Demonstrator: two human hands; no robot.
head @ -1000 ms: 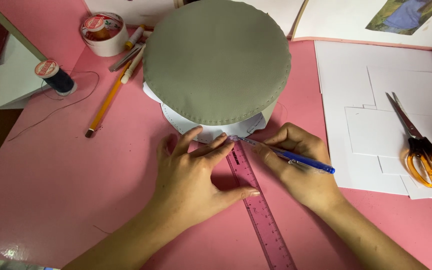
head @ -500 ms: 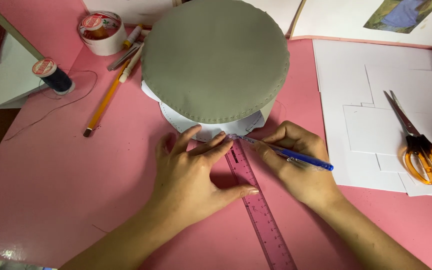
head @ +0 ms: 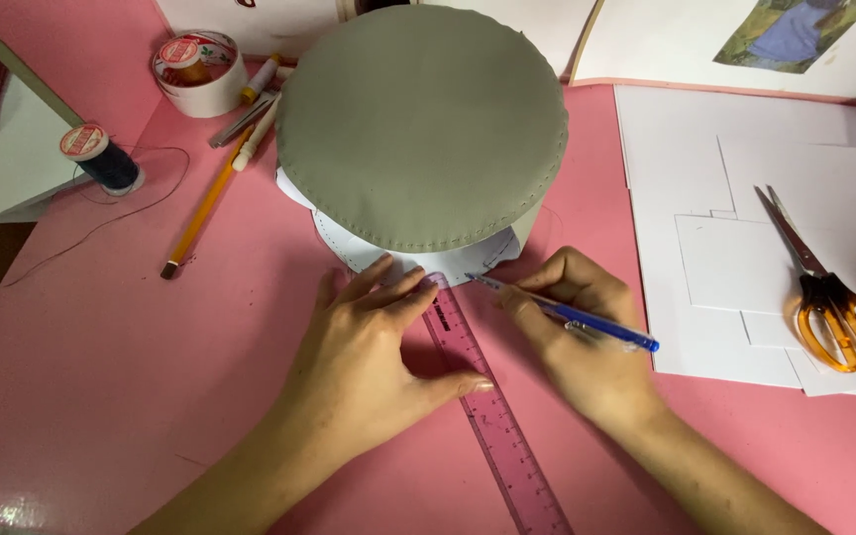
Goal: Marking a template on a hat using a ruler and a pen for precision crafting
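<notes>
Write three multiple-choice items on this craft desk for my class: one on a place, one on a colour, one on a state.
1. Where do the scissors lie?
A on white sheets
B under the grey disc
C beside the thread spool

2. What colour is the ruler?
A green
B pink
C white

3. What does the right hand hold?
A a pencil
B nothing
C a blue pen

Answers: 1 A, they rest on the white sheets. 2 B, it is translucent pink under the left hand. 3 C, the blue pen sits between its fingers.

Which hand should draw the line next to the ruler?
The right hand, probably. It already holds the pen, tip by the ruler. The left hand is pressing the ruler flat.
</notes>
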